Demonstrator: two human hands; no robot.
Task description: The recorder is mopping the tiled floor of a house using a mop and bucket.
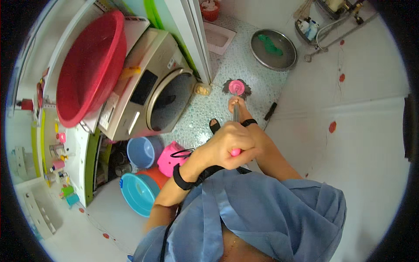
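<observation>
Blue-grey garment folds point(270, 209) lie nearest, just below the hands. The left hand point(231, 144) is closed in a fist around the pink-tipped top of a strand mop point(236, 115); the right hand point(236, 104) wraps the pole lower down. Beyond it, the pink hub point(236, 86) and dark strands point(247, 91) rest on the pebble-patterned floor point(196, 120). It should handle light and stiff along the pole—soft and draggy at the strands—so grip the pole high and partway down, as here.
</observation>
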